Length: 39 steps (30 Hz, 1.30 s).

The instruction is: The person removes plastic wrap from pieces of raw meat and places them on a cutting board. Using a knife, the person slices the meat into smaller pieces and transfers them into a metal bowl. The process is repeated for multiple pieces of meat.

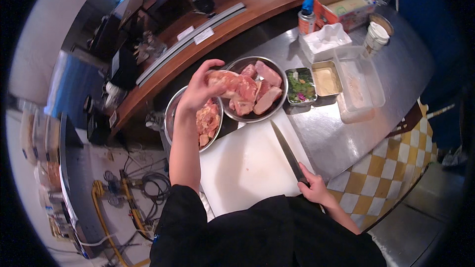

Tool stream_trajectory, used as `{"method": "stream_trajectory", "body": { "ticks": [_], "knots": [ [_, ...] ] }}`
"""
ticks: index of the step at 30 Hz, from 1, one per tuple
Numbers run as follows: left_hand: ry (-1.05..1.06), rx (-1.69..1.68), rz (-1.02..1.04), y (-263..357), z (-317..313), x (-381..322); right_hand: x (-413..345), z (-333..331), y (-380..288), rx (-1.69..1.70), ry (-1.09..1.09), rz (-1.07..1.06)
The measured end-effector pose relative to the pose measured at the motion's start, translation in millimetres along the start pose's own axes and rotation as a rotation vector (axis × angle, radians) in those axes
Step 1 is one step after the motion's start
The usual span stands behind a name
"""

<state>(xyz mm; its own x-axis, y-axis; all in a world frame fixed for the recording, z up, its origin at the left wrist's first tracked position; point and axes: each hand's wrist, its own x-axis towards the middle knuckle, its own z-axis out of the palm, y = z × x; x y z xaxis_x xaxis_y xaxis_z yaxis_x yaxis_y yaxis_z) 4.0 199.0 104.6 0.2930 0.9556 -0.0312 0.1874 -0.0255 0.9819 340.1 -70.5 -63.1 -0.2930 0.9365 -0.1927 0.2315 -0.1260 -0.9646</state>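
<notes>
My left hand point(202, 87) grips a piece of raw meat point(237, 87) above a round metal bowl point(284, 102) that holds several raw meat pieces point(268, 100). A second metal bowl point(167, 122), partly hidden by my left forearm, contains smaller cut meat pieces point(207, 120). In my right hand point(313, 185) is the dark handle of a long kitchen knife point(285, 146), its blade lying over the right side of a white cutting board point(245, 170) and its tip pointing at the bowl of large pieces.
Right of the bowls stand a metal container of green leaves point(301, 87), one of beige powder or paste point(326, 78) and a clear plastic tub point(358, 81). Behind are a white lined box point(324, 40), a torch on a gas canister point(307, 22), an open carton point(347, 9) and a wooden counter point(230, 26).
</notes>
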Motion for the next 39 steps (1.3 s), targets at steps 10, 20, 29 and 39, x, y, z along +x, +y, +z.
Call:
{"method": "stream_trajectory", "body": {
  "ticks": [10, 20, 29, 39],
  "knots": [
    [0.347, -0.389, -0.309, -107.9, 25.2, -254.1, 1.7, 10.2, -2.8, -0.038, -0.088, -0.031],
    [0.851, 0.426, -0.434, -143.7, 92.1, -279.2, 23.9, 49.7, -67.0, -0.777, -0.371, -0.447],
    [0.901, 0.383, -0.264, -166.3, 120.7, -277.3, 16.1, 60.3, -57.6, -0.819, -0.514, -0.302],
    [0.921, 0.376, -0.241, -164.9, 121.4, -278.6, 18.1, 65.9, -51.8, -0.859, -0.571, -0.325]
  ]
}}
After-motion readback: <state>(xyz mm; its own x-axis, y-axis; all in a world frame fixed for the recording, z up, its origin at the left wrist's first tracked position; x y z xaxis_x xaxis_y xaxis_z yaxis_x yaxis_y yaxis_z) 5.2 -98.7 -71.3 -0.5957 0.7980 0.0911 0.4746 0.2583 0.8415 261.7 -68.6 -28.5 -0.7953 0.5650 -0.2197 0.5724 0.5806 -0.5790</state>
